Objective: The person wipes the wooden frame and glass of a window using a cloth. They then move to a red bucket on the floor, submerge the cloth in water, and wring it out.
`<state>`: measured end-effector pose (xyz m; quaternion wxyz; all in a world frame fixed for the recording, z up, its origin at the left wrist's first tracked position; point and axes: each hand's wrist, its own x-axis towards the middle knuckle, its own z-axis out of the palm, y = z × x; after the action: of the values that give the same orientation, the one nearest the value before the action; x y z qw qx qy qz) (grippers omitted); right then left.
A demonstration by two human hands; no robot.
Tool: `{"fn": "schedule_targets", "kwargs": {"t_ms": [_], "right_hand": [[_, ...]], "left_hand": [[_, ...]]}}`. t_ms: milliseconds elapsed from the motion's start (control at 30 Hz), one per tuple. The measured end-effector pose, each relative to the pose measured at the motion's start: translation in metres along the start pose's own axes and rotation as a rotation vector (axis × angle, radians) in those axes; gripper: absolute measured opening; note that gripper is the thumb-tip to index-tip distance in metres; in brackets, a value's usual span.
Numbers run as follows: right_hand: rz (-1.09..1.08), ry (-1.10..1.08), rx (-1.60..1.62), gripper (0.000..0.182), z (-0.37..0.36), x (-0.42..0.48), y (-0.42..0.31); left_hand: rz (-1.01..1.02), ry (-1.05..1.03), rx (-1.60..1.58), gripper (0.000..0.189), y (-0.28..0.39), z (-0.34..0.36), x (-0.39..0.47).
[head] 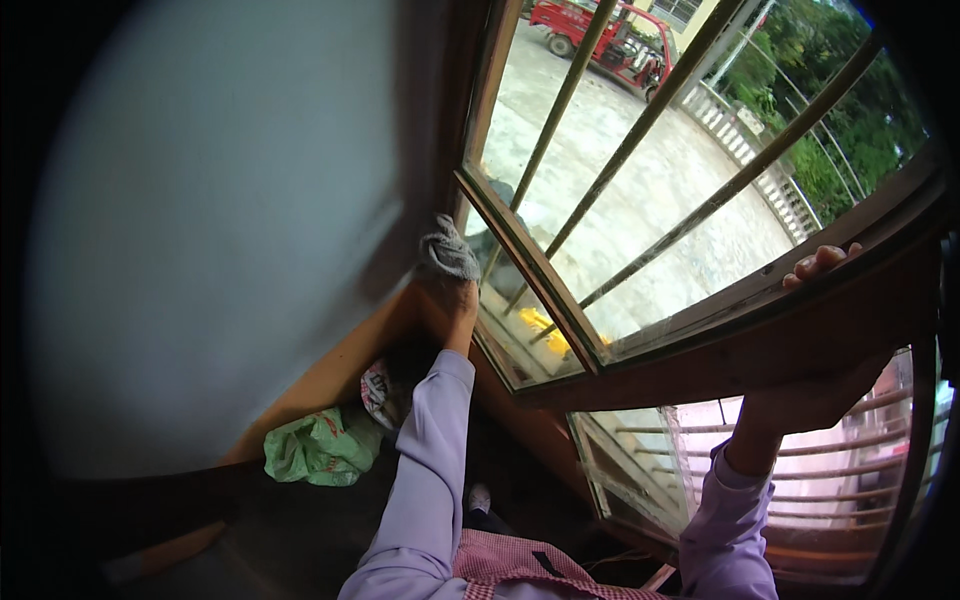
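Observation:
My left hand is shut on a grey cloth, against the wooden window frame where it meets the wall. The cloth hides most of the fingers. On the right, my right hand grips the dark wooden sash of a glazed window, its fingertips curled over the upper edge. Glass panes with a wooden crossbar lie between my hands. Beyond the glass run several metal bars.
A pale wall rises at the left. Below it are a green plastic bag and a patterned bag. A second glazed sash stands at lower right. Outside are a red cargo vehicle, a balustrade and a yellow object.

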<state>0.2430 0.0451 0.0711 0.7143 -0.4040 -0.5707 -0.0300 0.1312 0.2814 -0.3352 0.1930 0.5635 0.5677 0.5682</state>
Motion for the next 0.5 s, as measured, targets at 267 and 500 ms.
{"fn": "schedule_targets", "kwargs": {"t_ms": [267,500], "right_hand": [[0.071,0.022,0.316,0.067,0.017,0.007,-0.007],[0.129,-0.090,0.368,0.062,0.001,0.007,0.011]], "left_hand": [[-0.962,-0.385,-0.555,0.028,-0.175,0.022,-0.095],[-0.301,-0.300,-0.811,0.030,-0.020,0.010,-0.126]]}}
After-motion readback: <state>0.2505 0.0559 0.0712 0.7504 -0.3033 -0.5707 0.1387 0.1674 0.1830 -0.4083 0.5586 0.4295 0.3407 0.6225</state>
